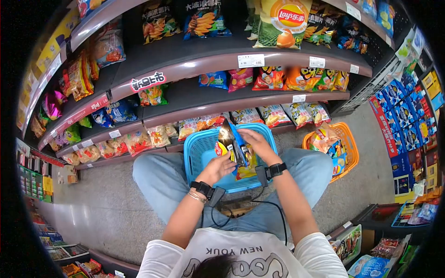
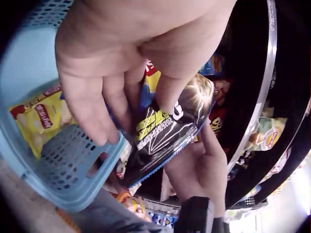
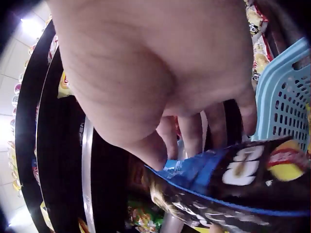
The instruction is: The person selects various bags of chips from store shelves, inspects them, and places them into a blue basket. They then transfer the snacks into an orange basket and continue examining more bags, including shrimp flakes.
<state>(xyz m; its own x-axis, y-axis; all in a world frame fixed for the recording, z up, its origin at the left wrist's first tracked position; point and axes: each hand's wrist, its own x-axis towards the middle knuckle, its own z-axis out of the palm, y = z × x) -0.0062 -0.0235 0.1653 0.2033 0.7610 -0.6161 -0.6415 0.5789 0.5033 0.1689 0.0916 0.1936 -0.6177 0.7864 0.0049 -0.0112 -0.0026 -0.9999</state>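
Both hands hold a black-and-blue Lay's chip bag (image 1: 238, 146) above a blue plastic basket (image 1: 187, 157). My left hand (image 1: 218, 168) grips one end, its thumb across the black face in the left wrist view and the other fingers toward the far side. The right hand (image 1: 257, 142) pinches the blue edge near the other end, thumb (image 3: 150, 153) on the near side and fingers behind. White lettering and a round Lay's logo show on the bag in the right wrist view. A yellow Lay's bag (image 2: 41, 119) lies inside the basket.
Curved store shelves (image 1: 194, 69) with snack bags rise in front. An orange basket (image 1: 353, 153) holding several bags stands beyond the right knee (image 1: 310, 169). The blue basket sits between the person's bent legs. A display of blue packets (image 1: 405, 120) stands at far right.
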